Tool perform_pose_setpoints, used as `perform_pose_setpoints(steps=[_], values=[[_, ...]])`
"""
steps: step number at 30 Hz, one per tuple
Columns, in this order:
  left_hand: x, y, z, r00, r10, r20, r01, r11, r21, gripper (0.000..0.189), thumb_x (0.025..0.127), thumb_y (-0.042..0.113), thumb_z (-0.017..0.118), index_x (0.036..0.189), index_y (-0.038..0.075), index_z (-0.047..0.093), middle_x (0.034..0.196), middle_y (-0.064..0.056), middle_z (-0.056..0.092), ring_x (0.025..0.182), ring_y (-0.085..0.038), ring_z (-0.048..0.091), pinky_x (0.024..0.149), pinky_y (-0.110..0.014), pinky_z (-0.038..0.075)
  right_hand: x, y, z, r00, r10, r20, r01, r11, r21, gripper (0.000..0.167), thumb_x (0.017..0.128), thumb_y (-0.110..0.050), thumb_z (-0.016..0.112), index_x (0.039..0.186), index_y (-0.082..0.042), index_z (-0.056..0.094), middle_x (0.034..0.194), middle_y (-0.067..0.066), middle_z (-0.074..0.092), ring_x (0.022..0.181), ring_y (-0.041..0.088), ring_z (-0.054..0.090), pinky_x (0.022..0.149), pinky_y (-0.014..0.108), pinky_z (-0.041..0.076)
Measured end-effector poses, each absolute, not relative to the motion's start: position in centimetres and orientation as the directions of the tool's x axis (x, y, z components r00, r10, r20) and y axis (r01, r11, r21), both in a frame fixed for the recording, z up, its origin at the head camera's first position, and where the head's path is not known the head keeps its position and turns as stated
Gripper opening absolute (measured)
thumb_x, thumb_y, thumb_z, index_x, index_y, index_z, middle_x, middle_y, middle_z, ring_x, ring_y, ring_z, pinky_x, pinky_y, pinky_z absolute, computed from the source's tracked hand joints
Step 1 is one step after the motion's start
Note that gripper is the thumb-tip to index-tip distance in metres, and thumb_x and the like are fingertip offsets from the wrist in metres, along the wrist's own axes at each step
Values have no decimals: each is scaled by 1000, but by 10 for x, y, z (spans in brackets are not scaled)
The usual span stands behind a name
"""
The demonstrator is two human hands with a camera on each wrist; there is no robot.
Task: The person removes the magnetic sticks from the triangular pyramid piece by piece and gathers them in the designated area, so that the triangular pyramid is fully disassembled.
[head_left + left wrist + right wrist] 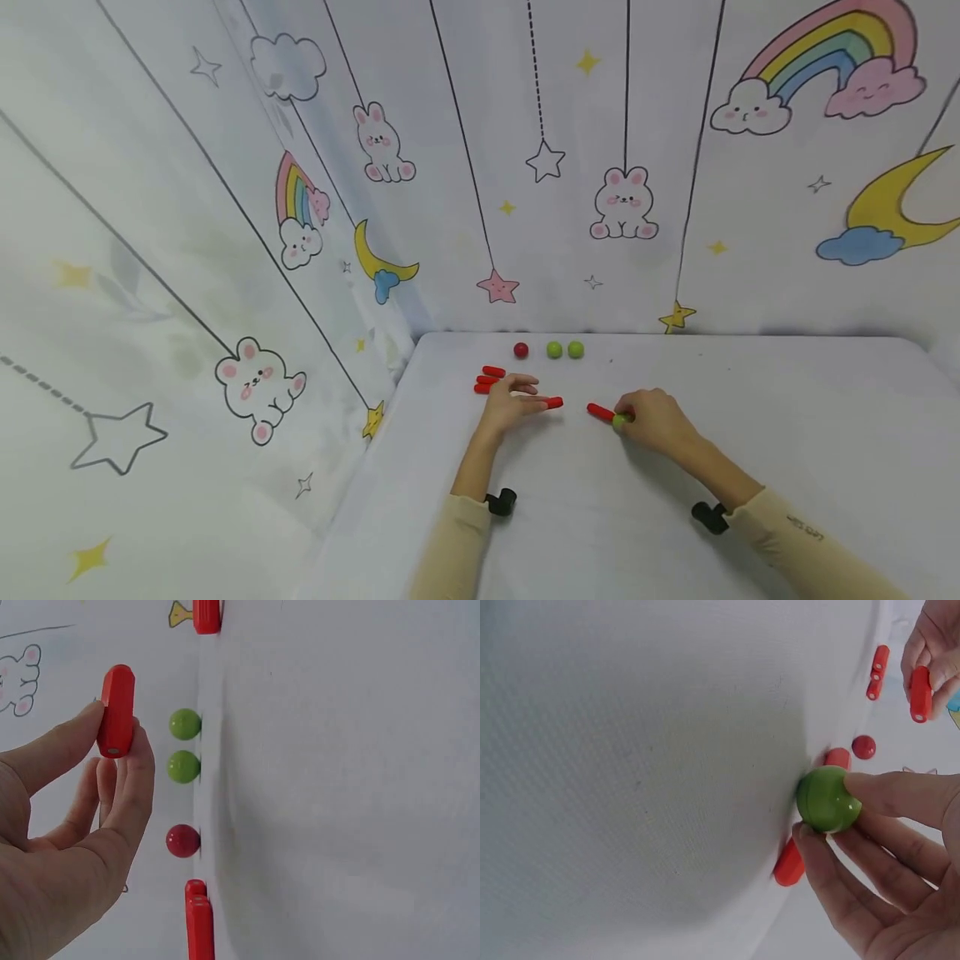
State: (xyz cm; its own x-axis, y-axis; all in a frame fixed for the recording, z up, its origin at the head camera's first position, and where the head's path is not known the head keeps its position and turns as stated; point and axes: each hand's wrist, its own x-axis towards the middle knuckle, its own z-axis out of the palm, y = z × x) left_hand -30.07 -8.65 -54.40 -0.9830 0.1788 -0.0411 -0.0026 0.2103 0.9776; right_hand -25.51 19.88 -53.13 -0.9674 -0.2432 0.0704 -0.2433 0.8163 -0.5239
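My left hand [510,404] pinches a short red faceted stick [117,712] between thumb and fingertips, raised over the white table. To the right, my right hand [652,417] pinches a shiny green ball [827,799] between its thumb and fingers, low over the table. A red stick [600,412] lies beside that ball, partly covered by it and the fingers. In the right wrist view, red shows on both sides of the ball; whether this is one stick or two, I cannot tell.
Several red sticks [492,372] lie just left of my left hand. Along the back of the table [787,417] sit a dark red ball [521,350] and two green balls [554,349]. A white curtain [465,208] with cartoon drawings hangs behind and at the left.
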Motion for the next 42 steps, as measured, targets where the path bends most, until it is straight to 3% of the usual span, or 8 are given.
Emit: perform_pose_setpoints(steps=[7,21,27,34,42], values=[[-305,-105,-545,-987,153,-42,-17,162,987,50,86,7,85,131,2,66,123,-16,67,105,-21,73,91,-33,59,-256,200,-532,-970,-235,65,-235,825,-514,15,85,-5,80,101,-4,80,92,7,75,80,22,60,75,44,58],[-315,-141,-548,-991,110,-72,-54,155,986,53,86,2,83,135,-3,62,129,-22,66,108,-24,70,95,-34,57,-256,201,-535,-971,-232,62,-228,811,-539,16,86,-5,81,101,-4,80,93,7,76,81,22,61,73,42,58],[-321,-154,-550,-990,113,-82,-70,111,991,51,86,-4,81,133,-5,61,128,-24,65,102,-21,73,93,-30,58,-255,202,-535,-973,-226,54,-218,809,-547,17,85,-5,81,102,-5,80,95,7,76,82,22,61,72,41,57],[-323,-169,-554,-993,101,-66,-49,162,986,49,89,1,80,134,-4,62,129,-23,66,101,-20,70,88,-26,57,-254,201,-534,-974,-224,40,-210,814,-542,17,86,-5,81,103,-5,80,95,8,75,82,23,59,71,41,56],[-324,-184,-557,-997,56,-56,-43,204,978,52,85,7,86,131,-3,64,123,-20,68,105,-22,65,88,-28,56,-254,201,-536,-974,-221,43,-208,813,-544,17,86,-5,81,102,-5,80,93,6,75,82,23,59,71,41,55]])
